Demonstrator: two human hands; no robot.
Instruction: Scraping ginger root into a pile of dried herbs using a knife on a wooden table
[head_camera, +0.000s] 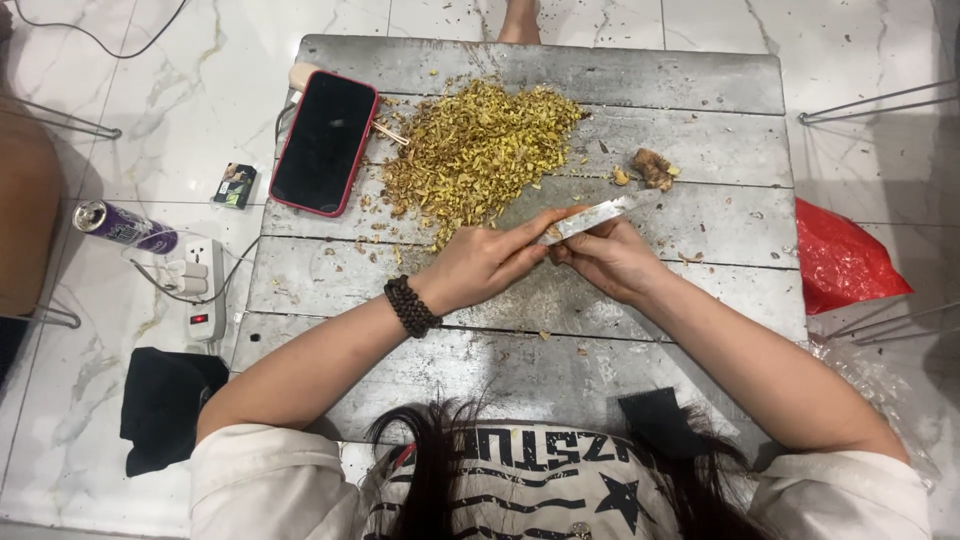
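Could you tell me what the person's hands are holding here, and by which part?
The right hand grips a knife at its handle end, blade pointing away. The left hand pinches something small against the blade; too small to identify.

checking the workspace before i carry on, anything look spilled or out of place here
Yes. Small yellowish chips have strayed from the heap of cut shavings across the grey board, some beside the red-cased phone. A purple can lies on its side on the floor by the power strip.
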